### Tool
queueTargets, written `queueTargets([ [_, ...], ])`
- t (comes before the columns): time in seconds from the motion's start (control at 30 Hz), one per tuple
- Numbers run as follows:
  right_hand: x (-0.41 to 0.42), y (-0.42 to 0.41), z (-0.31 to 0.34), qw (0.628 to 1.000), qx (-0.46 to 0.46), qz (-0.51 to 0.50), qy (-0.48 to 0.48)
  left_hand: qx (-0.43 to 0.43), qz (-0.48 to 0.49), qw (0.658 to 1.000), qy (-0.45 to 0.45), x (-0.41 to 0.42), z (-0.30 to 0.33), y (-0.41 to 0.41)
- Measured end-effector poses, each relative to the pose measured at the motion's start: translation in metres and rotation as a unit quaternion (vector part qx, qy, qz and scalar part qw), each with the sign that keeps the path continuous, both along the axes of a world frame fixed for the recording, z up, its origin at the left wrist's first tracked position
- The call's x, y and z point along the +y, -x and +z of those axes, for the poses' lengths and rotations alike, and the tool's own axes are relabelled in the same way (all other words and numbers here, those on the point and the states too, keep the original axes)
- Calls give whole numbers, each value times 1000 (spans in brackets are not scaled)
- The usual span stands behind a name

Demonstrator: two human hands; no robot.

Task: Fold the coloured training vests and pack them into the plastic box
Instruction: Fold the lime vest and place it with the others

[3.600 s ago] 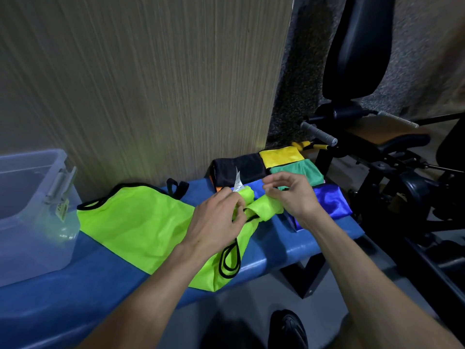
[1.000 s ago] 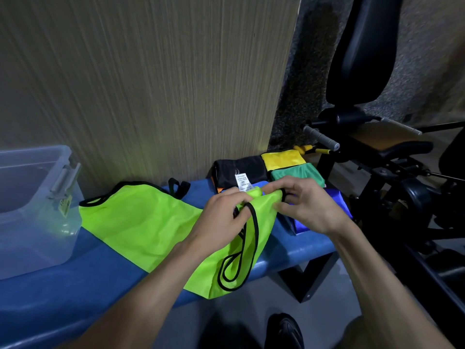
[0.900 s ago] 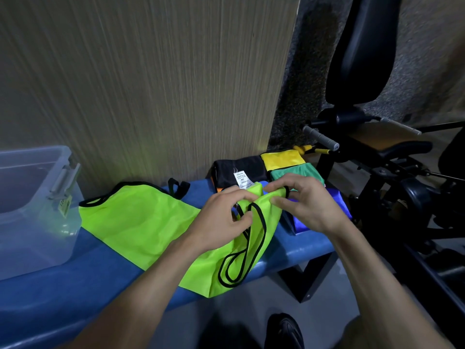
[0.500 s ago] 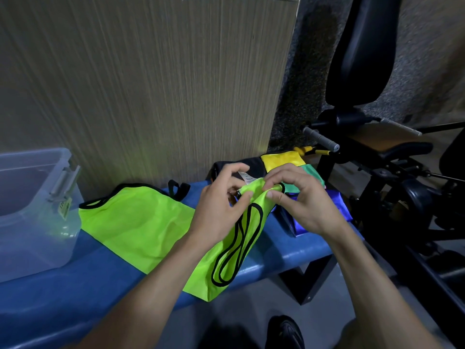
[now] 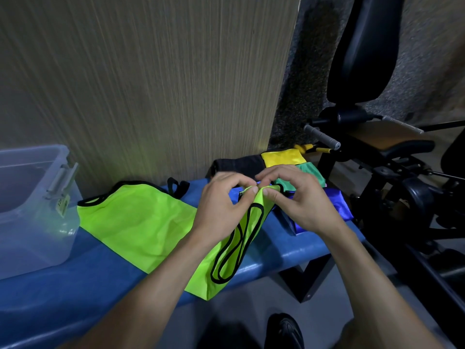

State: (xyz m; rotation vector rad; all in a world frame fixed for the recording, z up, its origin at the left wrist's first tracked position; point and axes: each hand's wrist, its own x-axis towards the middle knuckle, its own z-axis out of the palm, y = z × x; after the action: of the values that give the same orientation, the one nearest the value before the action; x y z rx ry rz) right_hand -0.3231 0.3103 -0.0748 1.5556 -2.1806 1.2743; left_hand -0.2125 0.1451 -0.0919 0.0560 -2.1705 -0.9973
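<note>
- Lime vest [image 5: 141,220] spread flat along the middle of the blue desk [image 5: 289,250], one black-trimmed strap end lifted, a lower corner hanging over the front edge.
- Left hand [image 5: 221,210] pinching the raised strap tip, thumb and forefinger closed on the fabric.
- Right hand [image 5: 299,200] pinching the same tip from the other side, fingertips nearly meeting the left hand's.
- Black-edged loop of the vest drooping below both hands toward the front edge.
- Clear plastic box [image 5: 32,205] standing at the left end of the desk, lid off, latch facing the vest; contents not discernible.
- Folded vests stacked at the right end, behind the hands: black [image 5: 239,163], yellow [image 5: 283,157], green [image 5: 308,172], blue [image 5: 337,205].
- Wood-grain panel [image 5: 163,84] rising directly behind the desk.
- Black gym machine [image 5: 377,152] to the right, beyond the desk's end.
- Dark shoe [image 5: 284,331] on the floor below the front edge.
</note>
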Motion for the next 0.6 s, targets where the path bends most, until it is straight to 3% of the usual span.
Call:
queueTargets([
  [0.23,1,2,-3,999,-40,-7,-3,-25,-32,993,-106,3,1,-1],
  [0.37,-2,2,-3,998,-56,-7,24,-57,-101,983,-146,-2,0,-1],
  [0.6,-7,4,-3,995,-90,2,47,-12,-51,993,-107,-5,0,-6],
])
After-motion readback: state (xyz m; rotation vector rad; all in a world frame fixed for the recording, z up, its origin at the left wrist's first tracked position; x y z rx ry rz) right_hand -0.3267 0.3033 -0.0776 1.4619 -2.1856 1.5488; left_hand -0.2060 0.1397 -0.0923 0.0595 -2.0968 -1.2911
